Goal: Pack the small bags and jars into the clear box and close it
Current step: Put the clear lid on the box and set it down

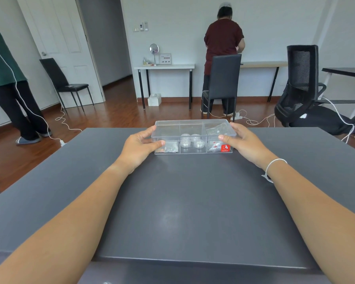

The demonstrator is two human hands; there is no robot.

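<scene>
A clear box (pixel 193 128) with three compartments and a red sticker stands near the far edge of the dark table (pixel 182 201), its lid on top. Several small clear jars (pixel 191 140) fill the middle compartment. Small bags (pixel 169 149) lie in the left compartment, and more bags (pixel 214 145) lie in the right one. My left hand (pixel 139 145) grips the box's left end, thumb on the lid's front corner. My right hand (pixel 244 143) holds the right end the same way.
A black chair (pixel 223 83) stands just beyond the table, an office chair (pixel 301 85) at the right. One person stands at the back desk (pixel 164 66), another at the far left. White cables trail across the wooden floor.
</scene>
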